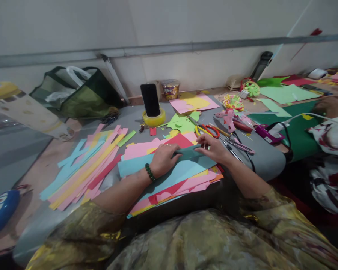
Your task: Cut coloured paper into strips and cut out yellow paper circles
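Note:
A light-blue sheet of paper (169, 178) lies in front of me on a stack of coloured paper. Its far edge is turned up into a darker folded strip (189, 153). My left hand (163, 159), with a green bead bracelet (150, 172) at the wrist, rests on the sheet and grips the strip's left end between thumb and fingers. At the strip's right end, my right hand (211, 148) pinches the fold with curled fingers. Beyond my right hand are scissors with red and yellow handles (207, 130). A red sheet (180, 141) shows behind the fold.
Cut paper strips (87, 165) lie to the left. A phone (150, 99) stands on a yellow tape roll (154, 117). To the right are a pink glue gun (228, 118), a purple power strip (269, 134) and its cable. Another person's hand (332, 107) is at far right.

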